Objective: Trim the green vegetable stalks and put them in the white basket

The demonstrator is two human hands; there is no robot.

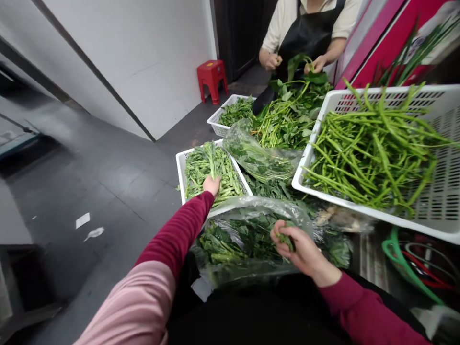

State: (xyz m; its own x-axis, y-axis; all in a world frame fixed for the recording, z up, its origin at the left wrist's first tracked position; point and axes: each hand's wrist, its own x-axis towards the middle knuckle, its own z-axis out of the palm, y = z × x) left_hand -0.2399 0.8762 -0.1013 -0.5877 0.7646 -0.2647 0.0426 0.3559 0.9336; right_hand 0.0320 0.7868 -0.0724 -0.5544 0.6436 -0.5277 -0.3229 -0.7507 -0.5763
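Over basket (180,178), bag (247,269) — hands (212,185) (300,247) gripping greens (212,163).

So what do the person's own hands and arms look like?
The left hand and right hand are gloveless. The left sleeve is maroon near the wrist, pale pink fabric above; the right sleeve shows maroon.

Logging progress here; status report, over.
Left hand grips leafy green stalks over white plastic basket. Right hand holds green pieces above clear plastic bag. Nothing blocking.
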